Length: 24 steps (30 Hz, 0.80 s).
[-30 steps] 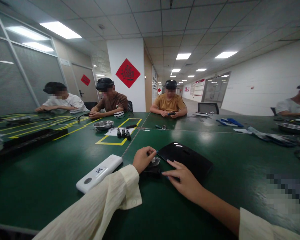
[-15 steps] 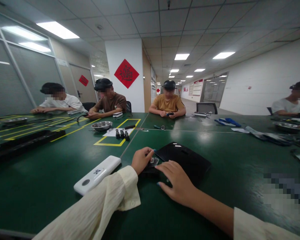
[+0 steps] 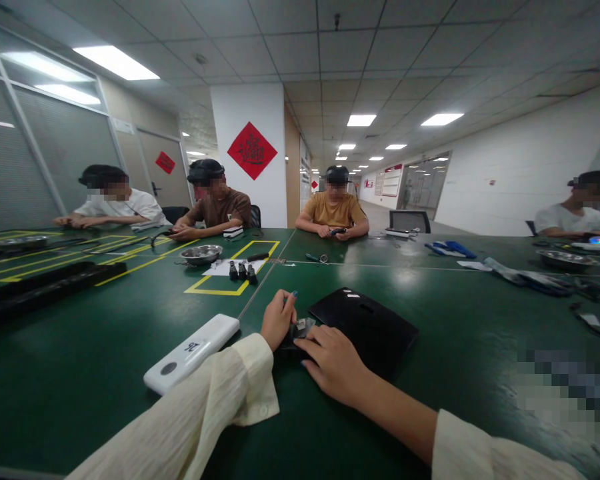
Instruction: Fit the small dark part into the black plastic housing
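Note:
My left hand (image 3: 277,321) has its fingers curled in a pinch, with the thumb upward, beside a small clear plastic bag (image 3: 305,325). What the pinch holds, if anything, cannot be made out. Fingers stretched out and thumb apart, my right hand (image 3: 333,363) reaches in from the right. Its fingertips touch or lie just over a small dark piece (image 3: 291,343) under the bag, mostly hidden by both hands. Just beyond the right hand lies a glossy black panel (image 3: 367,323), flat on the green table (image 3: 380,433).
A white power bank (image 3: 193,355) marked 26 lies left of my hands. Farther off are several small black parts (image 3: 243,271) on white paper, a metal bowl (image 3: 201,255) and a black tray (image 3: 55,287). Several people sit around the table, one person (image 3: 334,210) straight across.
My right hand has moved left and in towards the small dark piece, closing the gap to the left hand. The left hand has shifted slightly away from the black panel.

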Motion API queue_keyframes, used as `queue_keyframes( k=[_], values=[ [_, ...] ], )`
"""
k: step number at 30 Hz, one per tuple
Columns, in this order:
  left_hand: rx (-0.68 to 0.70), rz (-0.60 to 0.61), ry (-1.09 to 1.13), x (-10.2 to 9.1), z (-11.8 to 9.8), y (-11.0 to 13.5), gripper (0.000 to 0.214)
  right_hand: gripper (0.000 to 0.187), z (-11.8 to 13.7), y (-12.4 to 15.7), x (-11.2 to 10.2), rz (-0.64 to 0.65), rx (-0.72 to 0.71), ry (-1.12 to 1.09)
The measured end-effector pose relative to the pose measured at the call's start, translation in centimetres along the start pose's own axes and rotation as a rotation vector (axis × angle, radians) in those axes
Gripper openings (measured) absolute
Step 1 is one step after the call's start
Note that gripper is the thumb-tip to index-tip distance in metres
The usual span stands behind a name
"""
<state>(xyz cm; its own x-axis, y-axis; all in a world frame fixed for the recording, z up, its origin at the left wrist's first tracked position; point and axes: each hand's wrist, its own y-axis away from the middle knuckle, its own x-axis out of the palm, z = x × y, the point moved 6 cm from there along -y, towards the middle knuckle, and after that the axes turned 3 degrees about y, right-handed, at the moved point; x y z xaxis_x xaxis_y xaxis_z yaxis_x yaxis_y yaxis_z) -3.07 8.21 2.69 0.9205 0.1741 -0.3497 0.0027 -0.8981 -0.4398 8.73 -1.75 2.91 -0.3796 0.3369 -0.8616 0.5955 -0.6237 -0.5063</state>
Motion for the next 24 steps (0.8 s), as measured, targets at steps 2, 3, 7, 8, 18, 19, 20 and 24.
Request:
queue_keyframes(
  k=[2,3,7,8,18,19,20,24],
  values=[
    [0.014,-0.030,0.034,-0.2,0.2,-0.1,0.026,0.034,0.0,0.1,-0.1,-0.006,0.002,-0.031],
    [0.023,-0.037,0.049,-0.2,0.3,-0.2,0.025,0.034,0.0,0.2,-0.3,-0.020,-0.001,-0.046],
    [0.026,-0.045,0.103,-0.2,0.8,-0.4,0.027,0.031,-0.6,0.0,-1.4,-0.106,0.013,-0.084],
    [0.018,-0.049,0.112,-0.2,0.9,-0.5,0.029,0.031,-1.0,-0.1,-1.7,-0.129,0.027,-0.089],
    [-0.041,0.028,0.067,0.0,0.4,0.0,0.028,0.027,-8.0,0.5,-3.0,-0.331,0.412,-0.408],
    [-0.041,0.037,0.045,0.0,0.3,0.0,0.030,0.028,-8.8,0.7,-2.7,-0.350,0.457,-0.489],
    [-0.038,0.051,0.026,0.1,0.2,0.1,0.031,0.030,-9.5,0.9,-2.5,-0.367,0.501,-0.574],
    [-0.035,0.105,-0.031,0.3,0.0,0.1,0.036,0.035,-11.8,1.4,-2.8,-0.460,0.608,-0.753]
  ],
)
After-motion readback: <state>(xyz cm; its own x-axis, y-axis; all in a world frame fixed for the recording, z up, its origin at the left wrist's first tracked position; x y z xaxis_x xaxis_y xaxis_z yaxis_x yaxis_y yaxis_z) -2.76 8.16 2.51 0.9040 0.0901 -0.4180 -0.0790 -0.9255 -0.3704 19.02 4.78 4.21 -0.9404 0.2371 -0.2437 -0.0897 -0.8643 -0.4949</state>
